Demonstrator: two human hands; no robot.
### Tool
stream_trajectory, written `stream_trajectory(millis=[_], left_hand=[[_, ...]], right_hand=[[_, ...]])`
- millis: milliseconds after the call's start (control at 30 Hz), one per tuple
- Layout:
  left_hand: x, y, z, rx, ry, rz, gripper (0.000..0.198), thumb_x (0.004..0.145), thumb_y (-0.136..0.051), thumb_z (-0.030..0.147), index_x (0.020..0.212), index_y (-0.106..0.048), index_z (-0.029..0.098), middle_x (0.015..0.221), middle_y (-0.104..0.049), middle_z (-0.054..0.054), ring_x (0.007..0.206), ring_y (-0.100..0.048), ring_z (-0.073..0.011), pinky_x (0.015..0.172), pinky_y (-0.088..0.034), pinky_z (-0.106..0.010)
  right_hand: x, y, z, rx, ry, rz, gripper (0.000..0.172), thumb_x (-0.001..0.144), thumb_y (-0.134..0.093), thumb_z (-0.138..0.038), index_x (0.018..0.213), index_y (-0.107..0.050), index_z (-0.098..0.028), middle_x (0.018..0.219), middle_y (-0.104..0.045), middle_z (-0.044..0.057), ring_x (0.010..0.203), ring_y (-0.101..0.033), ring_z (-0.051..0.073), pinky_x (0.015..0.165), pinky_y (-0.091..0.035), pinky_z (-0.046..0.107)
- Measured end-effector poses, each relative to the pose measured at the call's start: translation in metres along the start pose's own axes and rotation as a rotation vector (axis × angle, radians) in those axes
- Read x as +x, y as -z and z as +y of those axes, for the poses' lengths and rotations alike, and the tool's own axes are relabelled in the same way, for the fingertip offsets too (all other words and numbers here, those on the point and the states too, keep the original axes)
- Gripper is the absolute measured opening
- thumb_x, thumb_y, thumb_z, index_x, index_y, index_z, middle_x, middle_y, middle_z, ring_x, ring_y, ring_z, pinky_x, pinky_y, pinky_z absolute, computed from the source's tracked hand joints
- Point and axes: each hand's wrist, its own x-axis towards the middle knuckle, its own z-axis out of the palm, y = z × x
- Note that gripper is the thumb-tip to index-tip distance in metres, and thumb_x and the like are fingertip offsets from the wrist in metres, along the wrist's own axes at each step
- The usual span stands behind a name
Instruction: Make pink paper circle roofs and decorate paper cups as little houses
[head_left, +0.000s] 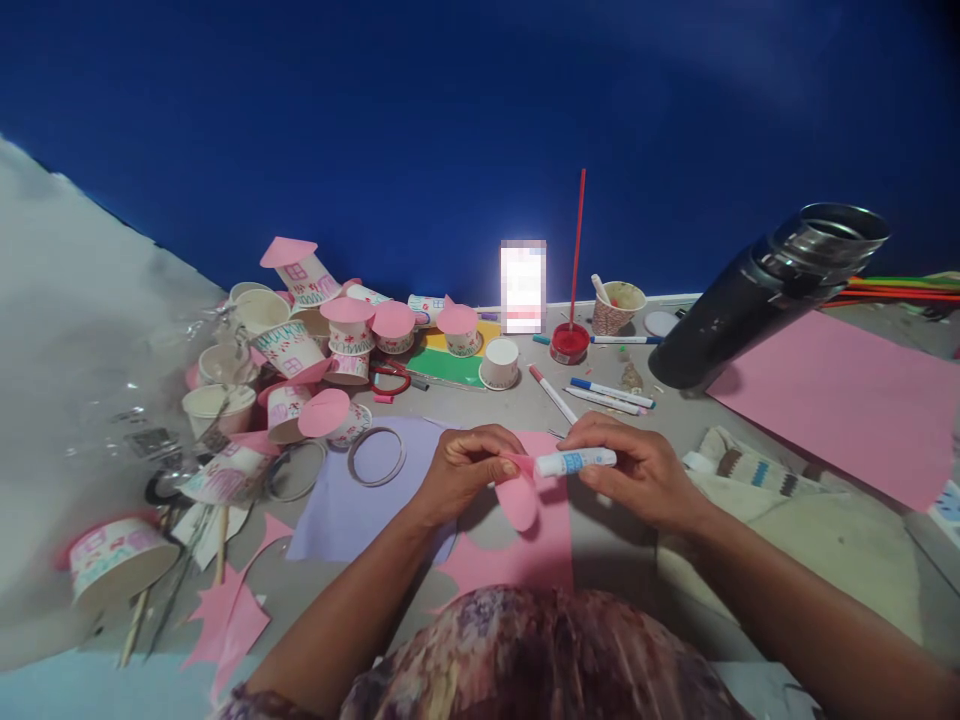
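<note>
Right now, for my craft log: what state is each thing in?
left hand: pinching the pink paper piece
right hand: gripping the glue stick
glue stick: held level, tip at that piece
phone: propped upright, screen lit
red stick: standing in the red pot
markers: lying flat

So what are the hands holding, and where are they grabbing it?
The left hand pinches the pink paper round at its top edge. The right hand grips the white glue stick by its back end, tip at the paper.
</note>
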Motion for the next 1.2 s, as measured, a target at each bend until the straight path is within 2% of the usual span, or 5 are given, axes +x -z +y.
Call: stream_trajectory(millis=[267,500,633,800,1200], left_hand=[[-0.002,0.002,-0.004,0.083,-0.033,0.034,0.017,0.068,-0.092,0.034,0.068,-0.081,0.02,0.073,-0.074,-0.007,0.075,-0.067,-0.0195,0.072,-0.053,-0.033],[-0.005,0.0,-0.007,0.158,-0.08,0.024,0.016,0.076,-0.086,0.033,0.073,-0.078,0.019,0.081,-0.073,-0.006,0.075,-0.066,-0.0182,0.071,-0.052,-0.032],[-0.005,0.002,-0.002,0.32,-0.151,-0.09,0.012,0.084,-0.08,0.03,0.078,-0.077,0.02,0.084,-0.075,-0.009,0.084,-0.067,-0.0215,0.082,-0.052,-0.037],[-0.003,0.003,0.004,0.536,-0.278,-0.234,0.02,0.094,-0.068,0.035,0.084,-0.076,0.02,0.082,-0.076,-0.011,0.084,-0.069,-0.0228,0.083,-0.052,-0.038],[-0.005,-0.004,0.003,0.61,-0.359,-0.257,0.014,0.094,-0.065,0.021,0.093,-0.079,0.022,0.082,-0.078,-0.009,0.086,-0.069,-0.0232,0.082,-0.053,-0.037]], right_hand=[[-0.005,-0.013,0.003,-0.347,0.177,0.195,0.028,0.092,-0.067,-0.018,0.118,-0.071,-0.026,0.097,-0.067,0.006,0.087,-0.065,0.019,0.074,-0.055,0.033],[-0.01,-0.011,0.008,-0.593,0.309,0.1,0.033,0.094,-0.061,-0.011,0.12,-0.07,-0.029,0.096,-0.067,0.004,0.085,-0.06,0.017,0.072,-0.049,0.029],[-0.01,-0.006,0.006,-0.626,0.313,-0.007,0.03,0.096,-0.058,-0.018,0.12,-0.071,-0.03,0.097,-0.068,0.004,0.088,-0.059,0.018,0.074,-0.046,0.03],[-0.007,-0.005,-0.004,-0.74,0.292,-0.053,0.021,0.098,-0.057,-0.025,0.109,-0.074,-0.026,0.09,-0.067,0.005,0.079,-0.056,0.017,0.066,-0.042,0.028],[-0.012,-0.015,-0.029,-0.791,0.123,0.04,0.019,0.1,-0.055,-0.025,0.106,-0.072,-0.02,0.093,-0.07,0.009,0.08,-0.066,0.02,0.067,-0.05,0.03]])
